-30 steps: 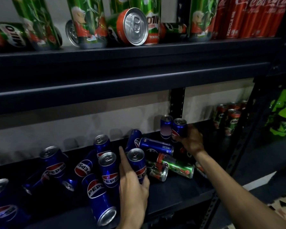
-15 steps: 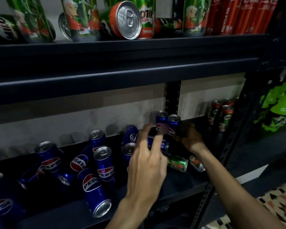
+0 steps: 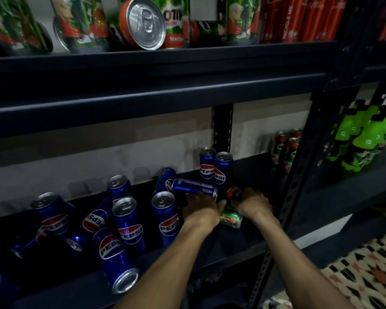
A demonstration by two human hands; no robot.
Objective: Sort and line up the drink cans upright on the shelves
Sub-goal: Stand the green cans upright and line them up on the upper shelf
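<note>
Head view: both arms stretch onto the lower shelf [image 3: 243, 239].
The right hand [image 3: 253, 202] grips a red-topped can [image 3: 232, 192]; whether the left hand [image 3: 200, 208] grips anything is unclear.

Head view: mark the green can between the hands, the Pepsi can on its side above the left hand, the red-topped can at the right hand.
green can [image 3: 232, 219], head view, green side wall.
Pepsi can on its side [image 3: 193, 188], head view, mid-body.
red-topped can [image 3: 232, 192], head view, red end.

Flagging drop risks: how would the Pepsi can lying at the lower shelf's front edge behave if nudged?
The Pepsi can lies on its side, end at the shelf edge: probably rolls or slides off. Glossy, undented: likely slippery, stiff.
</note>
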